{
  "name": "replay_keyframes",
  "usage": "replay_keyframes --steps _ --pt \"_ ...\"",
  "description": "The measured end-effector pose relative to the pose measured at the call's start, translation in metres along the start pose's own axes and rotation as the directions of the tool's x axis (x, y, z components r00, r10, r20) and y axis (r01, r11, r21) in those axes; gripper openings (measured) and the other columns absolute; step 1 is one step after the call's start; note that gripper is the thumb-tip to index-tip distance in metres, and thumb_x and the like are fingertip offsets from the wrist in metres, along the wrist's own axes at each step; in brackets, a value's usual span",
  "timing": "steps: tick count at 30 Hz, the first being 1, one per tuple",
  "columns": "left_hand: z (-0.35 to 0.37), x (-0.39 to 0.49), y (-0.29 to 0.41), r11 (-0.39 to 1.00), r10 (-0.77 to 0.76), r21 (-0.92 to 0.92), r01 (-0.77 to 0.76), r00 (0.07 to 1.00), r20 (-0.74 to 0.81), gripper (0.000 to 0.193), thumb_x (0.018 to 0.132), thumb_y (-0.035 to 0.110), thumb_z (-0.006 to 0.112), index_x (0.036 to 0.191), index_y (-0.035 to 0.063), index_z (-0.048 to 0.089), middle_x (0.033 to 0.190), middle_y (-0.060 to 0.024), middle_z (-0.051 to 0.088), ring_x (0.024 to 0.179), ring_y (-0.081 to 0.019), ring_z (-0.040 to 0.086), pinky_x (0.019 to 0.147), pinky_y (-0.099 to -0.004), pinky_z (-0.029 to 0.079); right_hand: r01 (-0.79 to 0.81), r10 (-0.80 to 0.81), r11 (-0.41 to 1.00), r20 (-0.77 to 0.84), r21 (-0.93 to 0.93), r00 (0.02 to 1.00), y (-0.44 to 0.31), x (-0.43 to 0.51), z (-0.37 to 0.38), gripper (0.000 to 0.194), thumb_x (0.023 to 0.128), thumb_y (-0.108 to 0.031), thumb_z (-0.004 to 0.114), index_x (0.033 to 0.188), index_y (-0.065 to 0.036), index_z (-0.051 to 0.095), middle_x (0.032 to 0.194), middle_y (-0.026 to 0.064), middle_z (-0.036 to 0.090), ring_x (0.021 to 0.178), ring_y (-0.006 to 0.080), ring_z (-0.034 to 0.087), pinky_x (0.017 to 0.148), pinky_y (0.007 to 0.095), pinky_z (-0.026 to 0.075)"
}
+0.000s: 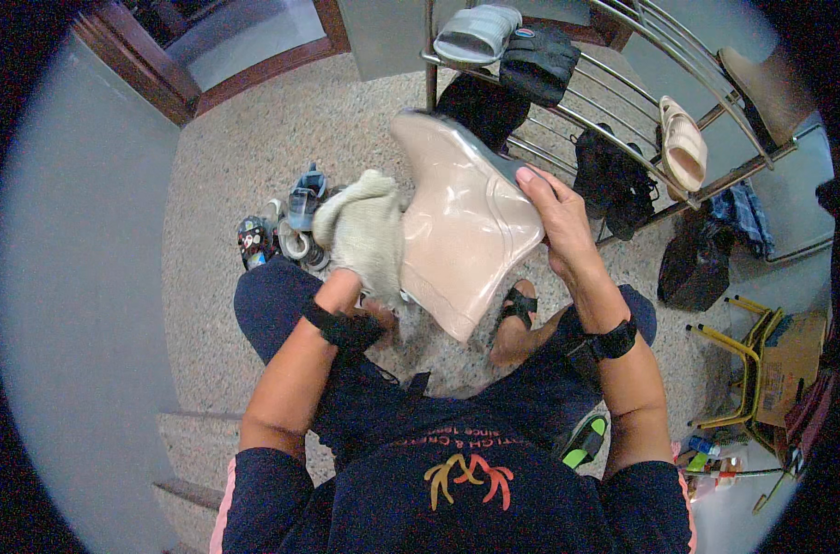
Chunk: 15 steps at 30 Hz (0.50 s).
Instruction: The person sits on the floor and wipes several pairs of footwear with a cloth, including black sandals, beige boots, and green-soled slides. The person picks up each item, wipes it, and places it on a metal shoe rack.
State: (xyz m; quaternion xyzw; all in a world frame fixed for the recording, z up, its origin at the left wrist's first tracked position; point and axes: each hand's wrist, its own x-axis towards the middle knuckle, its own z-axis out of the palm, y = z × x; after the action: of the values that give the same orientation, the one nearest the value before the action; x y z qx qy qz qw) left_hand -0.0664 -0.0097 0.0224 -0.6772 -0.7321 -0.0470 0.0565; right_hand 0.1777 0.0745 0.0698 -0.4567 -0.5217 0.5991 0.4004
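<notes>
A glossy beige ankle-high boot with a dark sole (465,228) is held up before my chest, its sole side turned toward the upper right. My right hand (562,218) grips it by the sole and heel side, thumb on the edge of the sole. On the other side, my left hand (354,266) is mostly hidden by a pale cloth (371,225), which bunches over the fingers and lies against the boot's left side. The cloth looks slightly blurred.
A metal shoe rack (627,145) with sandals and dark shoes stands at upper right. Several shoes (295,225) sit on the speckled floor at left. A black bag (693,270), yellow-legged stools (745,360) and a cardboard box (794,360) are at right. Steps (198,450) lie lower left.
</notes>
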Motion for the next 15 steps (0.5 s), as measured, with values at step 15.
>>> replay_keyframes --steps 15 --pt "-0.038 -0.023 0.025 0.862 0.422 -0.218 -0.458 0.886 -0.194 0.027 0.094 0.016 0.053 0.119 0.0082 0.06 0.113 -0.0083 0.062 0.1 -0.0248 0.059 0.09 -0.0363 0.047 -0.242 0.23 0.968 0.148 0.071 0.962 0.019 0.001 0.019 0.046 0.096 -0.041 0.057 0.118 -0.001 0.065 0.108 0.0072 0.067 0.088 0.0158 0.062 0.076 0.0284 0.051"
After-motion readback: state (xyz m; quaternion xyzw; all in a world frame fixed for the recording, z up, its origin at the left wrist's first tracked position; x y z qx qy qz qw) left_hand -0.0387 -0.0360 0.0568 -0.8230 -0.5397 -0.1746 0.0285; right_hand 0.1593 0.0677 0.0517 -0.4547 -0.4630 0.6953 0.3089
